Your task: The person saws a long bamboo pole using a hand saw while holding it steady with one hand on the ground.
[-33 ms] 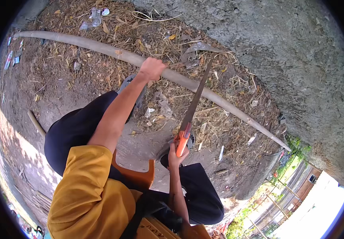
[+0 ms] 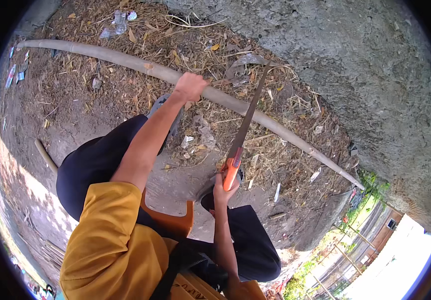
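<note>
We saw a long, smooth, pale pole point(image 2: 125, 59) lying curved across dry dirt strewn with straw and dead leaves, just below a rough grey concrete wall point(image 2: 355, 65). The left hand point(image 2: 190, 86) pressed down on the pole near its middle, fingers wrapped over it. The right hand point(image 2: 224, 186), below the pole, had its fingers clamped on the orange handle of a saw point(image 2: 243, 131), whose thin dull blade ran up and crossed the pole just right of the left hand. Crumpled clear wrappers point(image 2: 118, 24) lay above the pole's left end, and small coloured scraps point(image 2: 16, 70) lay below that end.
</note>
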Tool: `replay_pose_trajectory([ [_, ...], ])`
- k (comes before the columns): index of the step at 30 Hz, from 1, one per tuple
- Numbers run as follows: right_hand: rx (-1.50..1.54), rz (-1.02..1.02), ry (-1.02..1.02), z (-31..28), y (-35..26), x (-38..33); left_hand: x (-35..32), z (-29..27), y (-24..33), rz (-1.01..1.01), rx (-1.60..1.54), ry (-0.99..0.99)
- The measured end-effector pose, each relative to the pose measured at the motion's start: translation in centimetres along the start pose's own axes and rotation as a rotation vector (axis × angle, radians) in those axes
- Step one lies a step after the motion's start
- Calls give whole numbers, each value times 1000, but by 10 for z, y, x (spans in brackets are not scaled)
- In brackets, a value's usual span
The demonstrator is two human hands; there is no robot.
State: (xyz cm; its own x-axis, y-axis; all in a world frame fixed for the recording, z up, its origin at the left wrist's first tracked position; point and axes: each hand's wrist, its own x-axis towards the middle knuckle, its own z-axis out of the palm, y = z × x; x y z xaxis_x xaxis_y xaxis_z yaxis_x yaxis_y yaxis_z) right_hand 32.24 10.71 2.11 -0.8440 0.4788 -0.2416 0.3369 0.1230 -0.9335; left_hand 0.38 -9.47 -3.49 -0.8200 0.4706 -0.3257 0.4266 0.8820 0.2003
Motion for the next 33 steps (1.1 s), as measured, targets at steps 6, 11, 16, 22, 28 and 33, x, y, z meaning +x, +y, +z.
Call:
replay_pose_trajectory([
  [6, -29, -13, -3, -12, -2, -36, -3, 0, -7, 1, 25, -28],
  [11, 117, -79, -21, -20, -3, -23, 9, -13, 2, 36, 6, 8],
  [16, -32, -59, -38, -3, -15, 12, 12, -11, -11, 32, -1, -76],
  [22, 145, -131, 4, -13, 15, -50, 4, -10, -17, -1, -1, -29],
  [28, 11, -3, -43, -13, 1, 29, 11, -12, -11, 1, -4, -69],
  [33, 107, -97, -68, -22, 37, -64, 14, -18, -7, 17, -26, -125],
])
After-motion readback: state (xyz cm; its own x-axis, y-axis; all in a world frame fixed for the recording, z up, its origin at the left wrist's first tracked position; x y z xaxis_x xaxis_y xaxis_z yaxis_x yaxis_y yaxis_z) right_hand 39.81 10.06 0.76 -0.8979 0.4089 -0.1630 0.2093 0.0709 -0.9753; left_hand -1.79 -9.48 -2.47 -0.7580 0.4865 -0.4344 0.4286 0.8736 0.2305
